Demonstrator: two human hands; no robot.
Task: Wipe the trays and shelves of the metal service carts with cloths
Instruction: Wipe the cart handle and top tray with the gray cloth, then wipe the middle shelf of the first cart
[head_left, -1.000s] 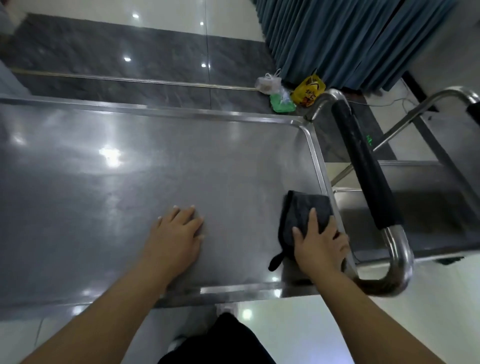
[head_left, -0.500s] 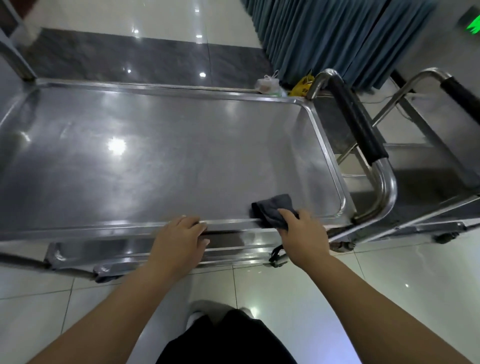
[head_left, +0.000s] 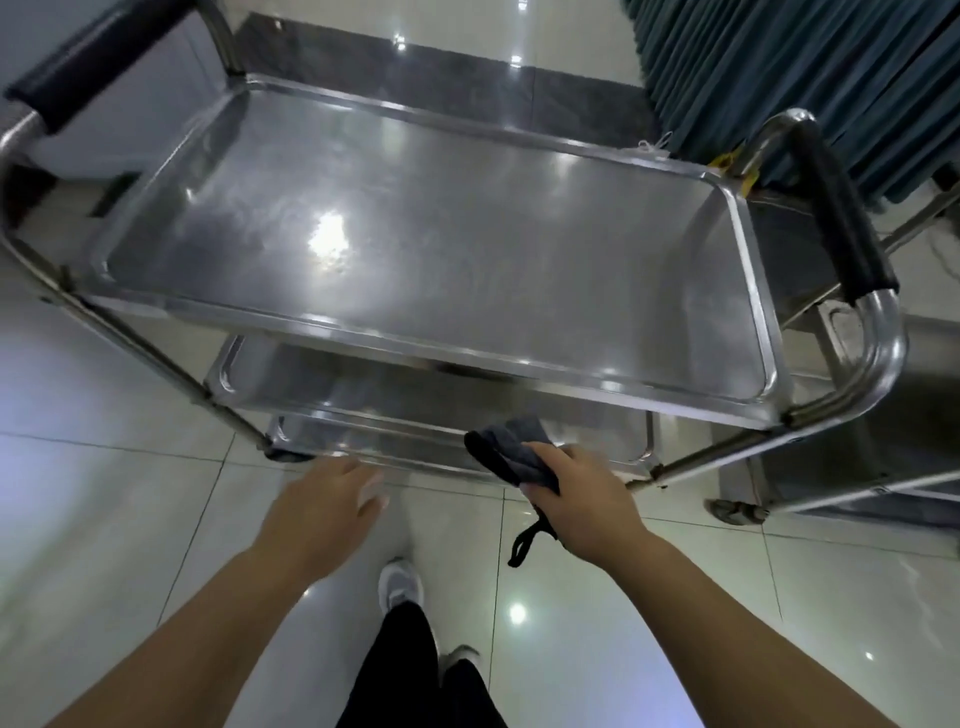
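Cart tray (head_left: 467, 234) gleams; glossy tiles (head_left: 104, 519); right hand (head_left: 582, 499) grips cloth (head_left: 511, 447).

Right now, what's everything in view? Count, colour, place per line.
cart: 1, silver metal, centre
top tray: 1, silver, top of cart, nothing on it
lower shelves: 2, silver, under the top tray
handle grips: 2, black, one at each end of the cart
second cart: 1, silver, right edge, partly cut off
cloth: 1, dark grey, in front of the lower shelves
curtain: 1, teal, top right
yellow packet: 1, behind the right handle, mostly hidden
floor: pale glossy tiles, dark band at the far side
shoe: 1, light grey, bottom centre
trousers: black, bottom centre
left hand: blurred, holds nothing, near the cart's lowest shelf
right hand: grips the cloth
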